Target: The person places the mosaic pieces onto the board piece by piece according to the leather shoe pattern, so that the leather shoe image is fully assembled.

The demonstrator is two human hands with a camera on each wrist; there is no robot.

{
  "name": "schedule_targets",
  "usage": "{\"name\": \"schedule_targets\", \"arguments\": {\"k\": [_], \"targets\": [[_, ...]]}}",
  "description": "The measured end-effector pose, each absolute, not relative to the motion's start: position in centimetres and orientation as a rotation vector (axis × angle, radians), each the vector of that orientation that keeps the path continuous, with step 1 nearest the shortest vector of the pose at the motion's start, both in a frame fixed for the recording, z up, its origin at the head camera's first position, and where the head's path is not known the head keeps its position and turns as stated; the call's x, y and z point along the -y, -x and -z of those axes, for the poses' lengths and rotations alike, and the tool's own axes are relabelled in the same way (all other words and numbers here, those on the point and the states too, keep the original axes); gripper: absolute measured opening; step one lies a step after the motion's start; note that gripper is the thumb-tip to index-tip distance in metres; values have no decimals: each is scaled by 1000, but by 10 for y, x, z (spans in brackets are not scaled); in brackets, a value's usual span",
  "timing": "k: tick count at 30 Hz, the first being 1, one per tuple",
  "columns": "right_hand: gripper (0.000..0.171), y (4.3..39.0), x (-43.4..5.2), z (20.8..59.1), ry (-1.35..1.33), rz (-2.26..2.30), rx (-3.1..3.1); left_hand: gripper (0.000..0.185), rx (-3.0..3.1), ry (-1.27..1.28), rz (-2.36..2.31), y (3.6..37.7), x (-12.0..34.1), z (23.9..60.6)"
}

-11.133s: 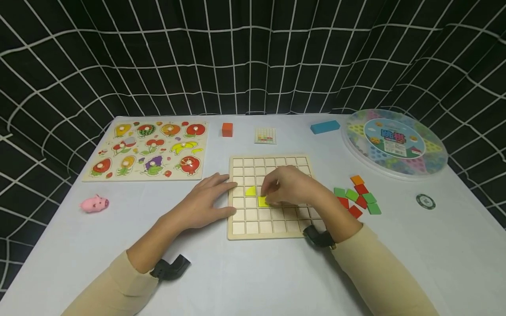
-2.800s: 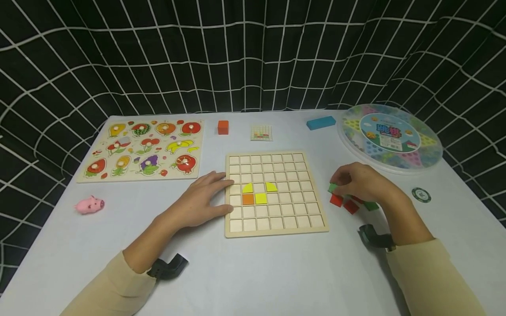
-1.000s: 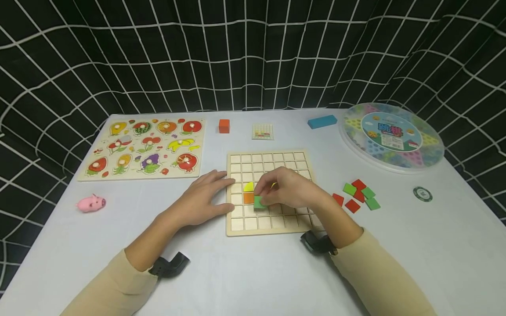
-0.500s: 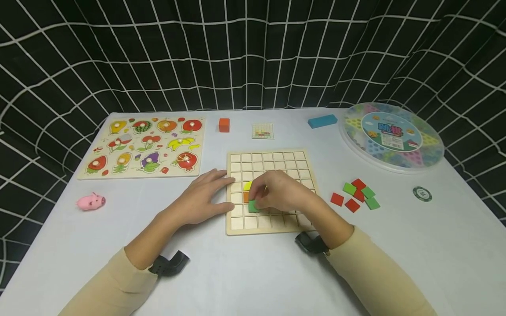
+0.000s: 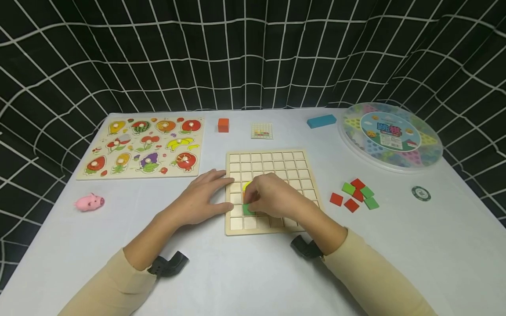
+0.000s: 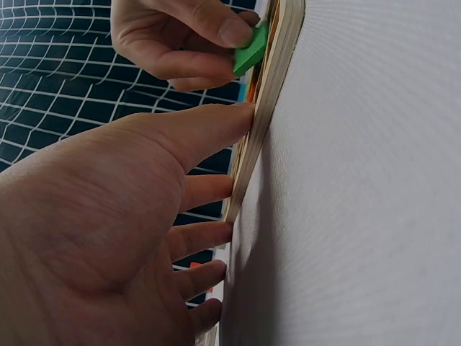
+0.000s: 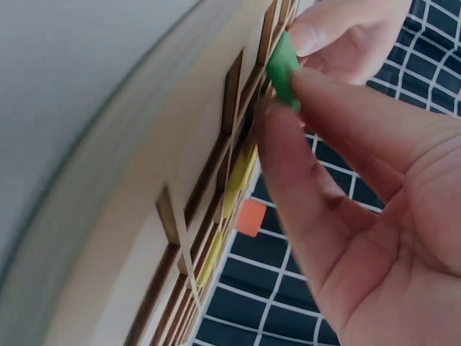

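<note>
My right hand [image 5: 272,196] pinches a green square tile [image 5: 248,210] between thumb and fingers, over a cell in the left part of the wooden grid board [image 5: 276,229]. In the right wrist view the green tile [image 7: 283,68] stands tilted at the board's surface. My left hand [image 5: 201,198] lies with straight fingers, its fingertips and thumb touching the board's left edge, as the left wrist view also shows at the board's side [image 6: 270,94]. Part of a yellow piece [image 5: 246,186] shows beside the right fingers, which hide most of the other pieces on the board.
Loose red and green tiles [image 5: 352,205] lie right of the board. Behind it are an orange cube [image 5: 223,125], a small pattern card [image 5: 262,131] and a blue block [image 5: 321,121]. A fruit puzzle [image 5: 130,173], pink pig [image 5: 89,202], round game box [image 5: 391,136] and chip [image 5: 421,193] surround it.
Earlier, an orange tile and another yellow piece appeared on the board, and the right hand took a green tile from the pile. It has since moved left and nearer with it. The left hand stays put.
</note>
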State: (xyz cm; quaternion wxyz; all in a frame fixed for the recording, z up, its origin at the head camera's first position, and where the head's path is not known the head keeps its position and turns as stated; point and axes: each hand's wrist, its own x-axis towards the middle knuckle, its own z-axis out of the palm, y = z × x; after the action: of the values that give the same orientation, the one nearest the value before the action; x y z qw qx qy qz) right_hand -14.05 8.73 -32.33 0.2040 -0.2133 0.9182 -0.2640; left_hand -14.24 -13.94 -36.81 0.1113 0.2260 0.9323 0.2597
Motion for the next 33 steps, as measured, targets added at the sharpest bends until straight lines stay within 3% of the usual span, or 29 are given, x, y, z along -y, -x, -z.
{"name": "schedule_targets", "arguments": {"k": [16,33], "targets": [[12,142,-103,323,653,770,-2600,68,-2742,-671,-757,143,137,365],[20,147,-204,302,382,967,-2536,68,-2743,-646,-747,143,136,368]]}}
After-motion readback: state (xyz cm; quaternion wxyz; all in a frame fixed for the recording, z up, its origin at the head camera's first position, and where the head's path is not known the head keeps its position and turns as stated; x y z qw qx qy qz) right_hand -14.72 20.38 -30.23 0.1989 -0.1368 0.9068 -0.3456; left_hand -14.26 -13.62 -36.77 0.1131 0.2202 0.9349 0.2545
